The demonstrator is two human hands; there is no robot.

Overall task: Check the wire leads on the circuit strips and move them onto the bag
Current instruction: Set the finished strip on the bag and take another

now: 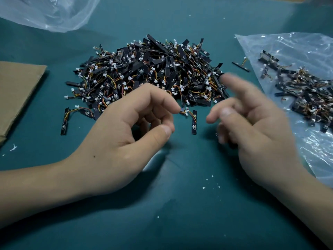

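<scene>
Teal tabletop [180,204] fills the view. Left hand [126,130] hangs low over the ctr-front, fingers loosely curled, grip released, nothing in it. Its index fingertip [173,105] is at the white-plug end of one loose strip [193,123], touching or just short, can't tell which. Right hand [255,127] is opposite and motion-blurred, fingers loosely spread, grip released as far as the blur shows. It sits btwn the loose strip and the bag.

Main pile of circuit strips [149,73] is at ctr, behind both hands: black boards w/ red/yellow/orange leads and white plugs, all tangled. Clear bag [297,47] lies flat at the right edge, w/ a smaller pile of strips [310,94] on it. Second clear bag [50,13] is crumpled at top left, well apart from the piles. Cardboard sheet [16,91] lies flat at the left edge.

One stray strip [240,66] lies btwn main pile and bag. Another strip [64,121] lies at the pile's left-front fringe. White flecks [204,187] dot the near tabletop.
</scene>
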